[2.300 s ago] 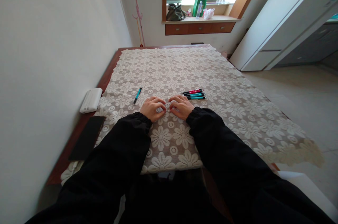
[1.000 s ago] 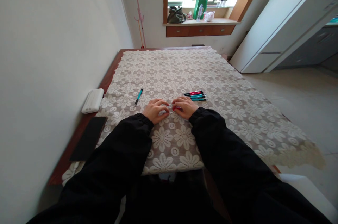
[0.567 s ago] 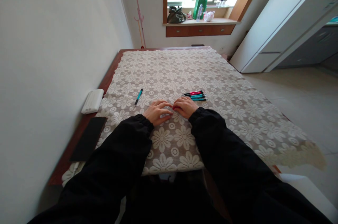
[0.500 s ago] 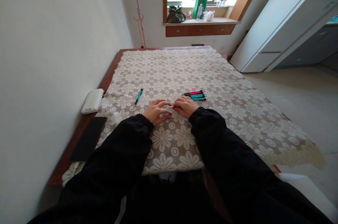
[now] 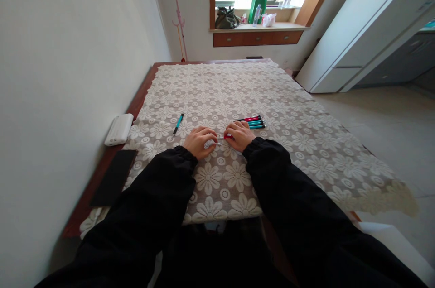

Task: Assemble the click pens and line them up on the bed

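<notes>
Counter under flowered lace cloth. Black sleeves reach in from near edge. Left hand and right hand meet mid-cloth, fingers curled, pinching small red pen between them; pen mostly hidden. Row of pens just beyond right hand. Single teal pen lies apart, left.

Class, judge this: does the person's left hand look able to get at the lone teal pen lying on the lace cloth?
Probably yes. The teal pen lies apart, just beyond the left hand, with only bare cloth between; but that hand is busy on a red pen.
</notes>
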The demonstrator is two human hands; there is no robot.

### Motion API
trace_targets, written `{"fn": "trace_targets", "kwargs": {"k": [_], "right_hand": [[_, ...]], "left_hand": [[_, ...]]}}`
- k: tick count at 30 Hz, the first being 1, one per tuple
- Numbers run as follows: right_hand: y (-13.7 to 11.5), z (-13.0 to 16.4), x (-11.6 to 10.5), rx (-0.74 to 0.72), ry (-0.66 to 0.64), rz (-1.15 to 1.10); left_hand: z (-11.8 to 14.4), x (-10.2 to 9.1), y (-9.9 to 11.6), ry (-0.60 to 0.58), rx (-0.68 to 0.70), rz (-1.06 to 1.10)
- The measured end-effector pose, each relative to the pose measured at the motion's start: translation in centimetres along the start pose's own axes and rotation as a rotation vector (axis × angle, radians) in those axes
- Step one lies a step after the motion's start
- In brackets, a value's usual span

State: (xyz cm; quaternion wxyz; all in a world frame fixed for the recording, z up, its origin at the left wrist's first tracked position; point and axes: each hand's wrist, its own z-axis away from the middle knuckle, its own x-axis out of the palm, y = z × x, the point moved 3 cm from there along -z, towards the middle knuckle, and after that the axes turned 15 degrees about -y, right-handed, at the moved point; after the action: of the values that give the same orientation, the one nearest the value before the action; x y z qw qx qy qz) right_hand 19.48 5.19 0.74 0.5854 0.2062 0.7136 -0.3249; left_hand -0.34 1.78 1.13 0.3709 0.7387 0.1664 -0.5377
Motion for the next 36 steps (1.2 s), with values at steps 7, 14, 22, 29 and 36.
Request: {"fn": "trace_targets", "kwargs": {"k": [7,14,22,29,36], "right_hand": [[0.1,0.0,0.2,0.007,-0.002,0.002],[0.1,0.0,0.3,0.008,-0.004,0.025],[0.1,0.1,0.3,-0.011,0.018,0.013],[0.1,0.1,0.6,-0.051,0.009,-0.013],[-0.2,0.0,0.9,-0.106,0.013,-0.04]], "left_hand": [[0.1,-0.7,0.1,0.08,-0.105,0.016],[0.2,-0.6,-0.1,0.079,-0.124,-0.002],[0.2,-0.3,-0.2,0.046,-0.113,-0.06],[0.2,0.1,-0.3,0.036,-0.058,-0.066],[0.1,0.3,-0.5,0.049,-0.041,-0.062]]}}
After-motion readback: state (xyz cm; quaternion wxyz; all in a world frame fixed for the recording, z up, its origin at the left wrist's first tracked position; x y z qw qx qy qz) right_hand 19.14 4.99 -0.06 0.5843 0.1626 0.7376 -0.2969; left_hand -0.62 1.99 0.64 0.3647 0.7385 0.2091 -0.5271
